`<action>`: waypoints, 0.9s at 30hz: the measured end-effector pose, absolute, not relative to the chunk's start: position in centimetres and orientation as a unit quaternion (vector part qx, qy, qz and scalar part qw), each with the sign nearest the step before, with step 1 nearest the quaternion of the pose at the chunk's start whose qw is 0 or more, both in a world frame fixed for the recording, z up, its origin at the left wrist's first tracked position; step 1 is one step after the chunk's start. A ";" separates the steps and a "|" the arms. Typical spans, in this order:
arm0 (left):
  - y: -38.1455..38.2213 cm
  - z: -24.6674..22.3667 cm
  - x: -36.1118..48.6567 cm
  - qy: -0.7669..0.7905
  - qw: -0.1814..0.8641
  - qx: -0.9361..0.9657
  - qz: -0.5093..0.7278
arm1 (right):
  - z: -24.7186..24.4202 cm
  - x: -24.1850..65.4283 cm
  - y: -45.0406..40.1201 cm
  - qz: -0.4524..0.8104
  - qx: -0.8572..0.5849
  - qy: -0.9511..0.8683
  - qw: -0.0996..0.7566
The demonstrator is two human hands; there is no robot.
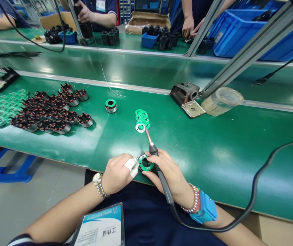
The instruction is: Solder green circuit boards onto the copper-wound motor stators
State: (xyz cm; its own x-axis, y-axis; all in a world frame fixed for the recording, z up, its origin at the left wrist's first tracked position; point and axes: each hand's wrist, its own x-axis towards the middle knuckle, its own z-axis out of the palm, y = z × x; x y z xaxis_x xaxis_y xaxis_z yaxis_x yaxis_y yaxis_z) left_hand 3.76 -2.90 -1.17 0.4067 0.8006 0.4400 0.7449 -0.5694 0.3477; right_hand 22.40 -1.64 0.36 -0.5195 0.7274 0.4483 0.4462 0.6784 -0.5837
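Note:
My left hand (120, 172), with white tape on its fingers, pinches the left side of a motor stator topped by a green ring board (146, 167). On the other side, my right hand (169, 171) touches that stator with its fingertips and also holds a soldering iron (161, 177). The iron's metal tip points away from me, over a small pile of green ring boards (142, 118) with one white ring (140, 127) at its near edge. A stator with a green board on top (111, 106) stands upright farther left.
Many stators (51, 109) and a heap of green boards (10, 106) lie at the left. A soldering iron stand (186, 95) and a plastic cup (223, 101) are at the right. The iron's black cable (255, 188) loops over my right forearm. People work across the bench.

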 end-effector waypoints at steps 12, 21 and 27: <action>-5.6 -2.7 4.9 0.482 0.203 0.772 0.361 | 0.0 22.3 -1.3 0.212 -0.340 -0.838 0.371; -3.4 -1.6 3.6 0.489 0.291 0.751 0.335 | 0.1 24.0 -0.9 0.281 -0.355 -0.822 0.346; -0.8 -0.5 2.1 0.369 0.119 0.878 0.279 | -0.1 24.1 -0.8 0.294 -0.350 -0.822 0.339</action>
State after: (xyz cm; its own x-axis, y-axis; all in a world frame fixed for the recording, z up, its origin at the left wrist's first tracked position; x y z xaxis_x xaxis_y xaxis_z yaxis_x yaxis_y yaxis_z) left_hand 2.13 -0.76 -0.49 0.5710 0.7152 0.4031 0.5823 -0.6989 0.4152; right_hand 24.06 -0.84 -0.14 -0.5250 0.7749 0.3520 0.3755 0.5820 -0.7213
